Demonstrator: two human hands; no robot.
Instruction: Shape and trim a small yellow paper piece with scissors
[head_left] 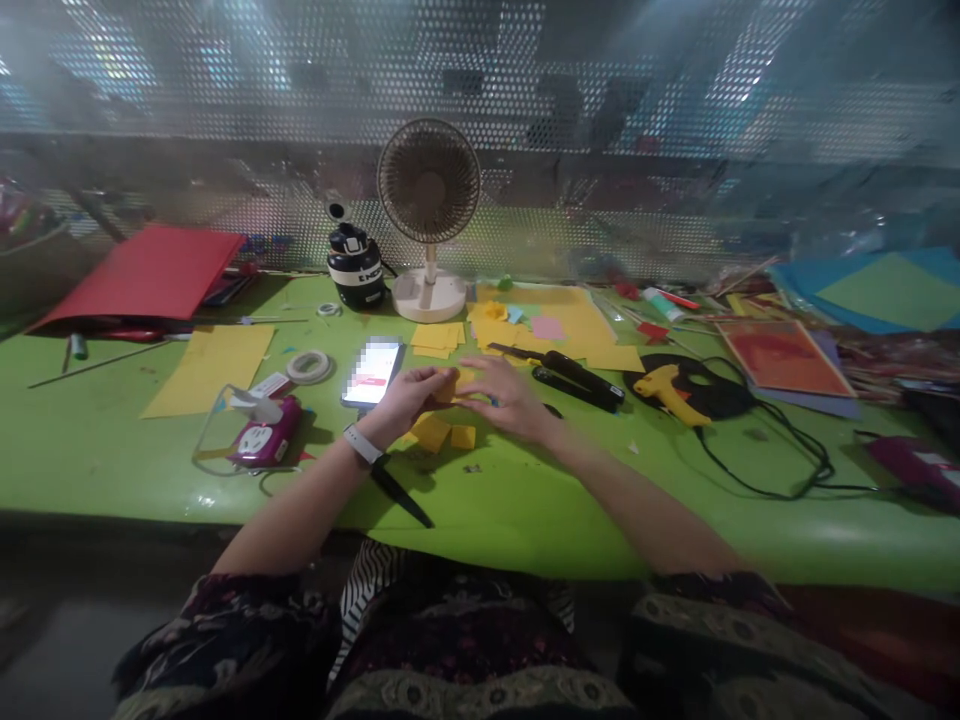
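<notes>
My left hand [414,394] pinches a small piece of yellow paper [448,388] between thumb and fingers, above the green table. On the other side of the same piece, my right hand [511,396] has its thumb and fingertips on the paper's edge. How the paper is folded is partly hidden by the fingers. Just below the hands lie small yellow paper squares [432,433]. A phone [373,372] with a lit screen lies left of my left hand. Right of my right hand is a long black tool [577,380], its kind unclear.
A fan [429,185] and a dark bottle [355,270] stand at the back. A yellow glue gun [670,392] with its cord lies right. White tape [308,367], a purple socket block [264,438] and a red folder [146,275] are left. A black strip [401,492] lies near the front edge.
</notes>
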